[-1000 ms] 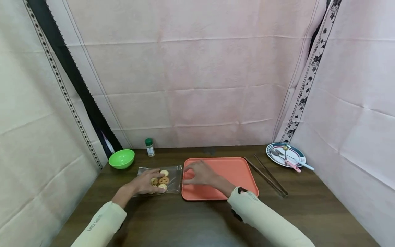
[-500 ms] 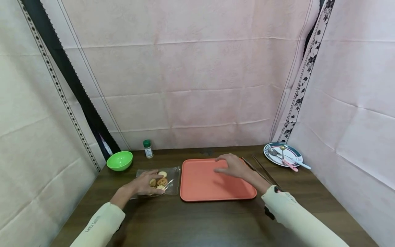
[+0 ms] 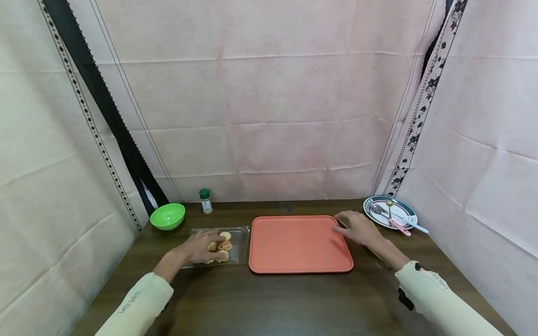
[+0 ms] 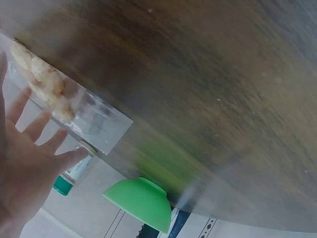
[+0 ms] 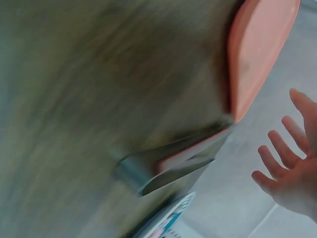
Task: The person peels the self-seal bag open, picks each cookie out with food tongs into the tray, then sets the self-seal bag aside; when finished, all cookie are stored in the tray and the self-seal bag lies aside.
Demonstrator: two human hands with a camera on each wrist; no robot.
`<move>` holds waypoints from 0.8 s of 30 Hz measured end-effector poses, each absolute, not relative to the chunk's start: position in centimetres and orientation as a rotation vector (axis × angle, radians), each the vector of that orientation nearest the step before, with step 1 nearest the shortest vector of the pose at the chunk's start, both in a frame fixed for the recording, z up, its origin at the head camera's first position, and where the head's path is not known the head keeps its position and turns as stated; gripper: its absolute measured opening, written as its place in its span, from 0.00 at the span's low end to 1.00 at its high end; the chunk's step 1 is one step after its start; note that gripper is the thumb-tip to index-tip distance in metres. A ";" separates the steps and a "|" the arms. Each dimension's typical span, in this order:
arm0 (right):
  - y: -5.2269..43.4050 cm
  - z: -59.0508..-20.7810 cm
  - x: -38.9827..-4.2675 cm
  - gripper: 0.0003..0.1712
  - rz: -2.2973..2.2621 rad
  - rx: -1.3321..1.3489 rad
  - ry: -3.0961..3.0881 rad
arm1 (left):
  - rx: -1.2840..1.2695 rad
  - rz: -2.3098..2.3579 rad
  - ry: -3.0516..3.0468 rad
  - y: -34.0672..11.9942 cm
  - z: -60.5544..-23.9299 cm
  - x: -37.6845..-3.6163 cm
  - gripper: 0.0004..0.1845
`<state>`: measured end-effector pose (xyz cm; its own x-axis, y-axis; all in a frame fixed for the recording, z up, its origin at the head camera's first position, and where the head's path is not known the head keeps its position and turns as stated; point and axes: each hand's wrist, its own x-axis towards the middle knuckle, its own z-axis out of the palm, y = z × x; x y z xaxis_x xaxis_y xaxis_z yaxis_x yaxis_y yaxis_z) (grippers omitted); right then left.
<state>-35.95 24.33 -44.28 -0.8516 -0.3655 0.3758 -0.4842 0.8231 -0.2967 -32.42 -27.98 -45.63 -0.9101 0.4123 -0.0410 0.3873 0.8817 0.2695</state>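
Evenly lit and bright in the head view, soft diffuse light from above, no hard glare. Faint shadows only: a soft one under the right hand [image 3: 357, 229] at the far right corner of the tray [image 3: 294, 247], another beneath the left hand [image 3: 201, 246]. Strong wide-angle bending at the edges, curtain seams bowed. Sharp at centre. Heavily motion-blurred in the right wrist view, counter [image 5: 89, 99] smeared into streaks, tongs [image 5: 173, 166] soft. Milder blur in the left wrist view, green bowl [image 4: 141, 201] fairly crisp, pale sheen across the counter.
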 end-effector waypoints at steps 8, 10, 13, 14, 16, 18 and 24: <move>28.0 -45.5 -35.8 0.24 0.539 0.480 -2.736 | 0.746 0.495 3.033 -27.4 -45.9 -32.9 0.26; 28.6 -45.9 -35.6 0.26 0.524 0.463 -2.747 | 0.760 0.515 3.044 -27.1 -46.1 -33.0 0.23; 29.5 -46.3 -35.3 0.31 0.503 0.435 -2.777 | 0.732 0.513 3.060 -26.8 -46.4 -33.1 0.20; 29.7 -46.5 -35.2 0.32 0.496 0.423 -2.790 | 0.724 0.506 3.066 -26.7 -46.5 -33.1 0.18; 30.1 -46.8 -35.0 0.36 0.482 0.407 -2.820 | 0.713 0.503 3.074 -26.5 -46.7 -33.2 0.16; 30.5 -47.0 -34.8 0.39 0.474 0.388 -2.843 | 0.711 0.514 3.079 -26.5 -46.9 -33.2 0.13; 31.5 -47.5 -34.4 0.41 0.465 0.352 -2.890 | 0.795 0.604 3.086 -26.5 -47.5 -33.6 0.09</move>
